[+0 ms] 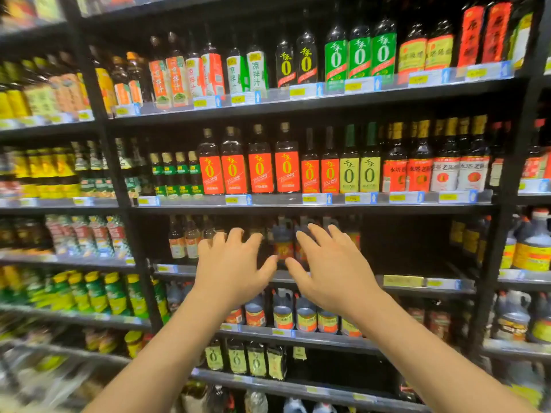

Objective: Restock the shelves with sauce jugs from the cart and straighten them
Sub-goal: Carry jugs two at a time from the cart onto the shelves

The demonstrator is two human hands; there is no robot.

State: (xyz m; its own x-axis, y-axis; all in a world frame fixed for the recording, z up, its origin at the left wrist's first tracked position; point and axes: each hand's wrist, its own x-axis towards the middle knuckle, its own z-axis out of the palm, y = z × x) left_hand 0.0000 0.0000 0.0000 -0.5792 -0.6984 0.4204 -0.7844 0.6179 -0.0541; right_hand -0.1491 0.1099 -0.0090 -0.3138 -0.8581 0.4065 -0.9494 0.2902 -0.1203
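Both of my arms reach forward toward the middle shelf (417,286) of a black store rack. My left hand (232,266) and my right hand (331,263) are side by side, fingers spread, holding nothing. Between and just behind them stand dark sauce jugs (283,242) with red-orange labels, set back on that shelf. Whether my fingertips touch the jugs I cannot tell. To the right of the jugs the same shelf is dark and bare. The cart is out of view.
Red-labelled bottles (259,171) fill the shelf above. More jugs (304,317) stand on the shelf below my wrists. Small bottles (185,242) sit left of my hands. Large jugs (533,248) occupy the neighbouring bay at right. Black uprights (140,234) divide the bays.
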